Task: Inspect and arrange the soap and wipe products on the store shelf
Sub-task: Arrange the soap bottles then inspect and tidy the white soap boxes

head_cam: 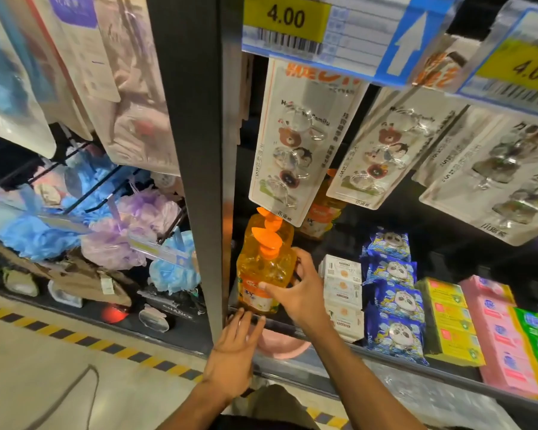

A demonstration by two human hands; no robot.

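Between a black metal post (pixel 196 150) at left and white wipe packs (pixel 343 290) at right, the orange translucent plastic soap bottle (pixel 263 268) stands upright, pump up, on the shelf's (pixel 277 319) near edge, with the right hand (pixel 298 293) grip clamped round it and the left hand (pixel 233 352) grip apart.

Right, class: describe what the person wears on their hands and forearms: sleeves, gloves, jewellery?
Both the left hand and right hand are bare: no gloves, rings or watch visible. Both forearms are bare too, no sleeves in view.
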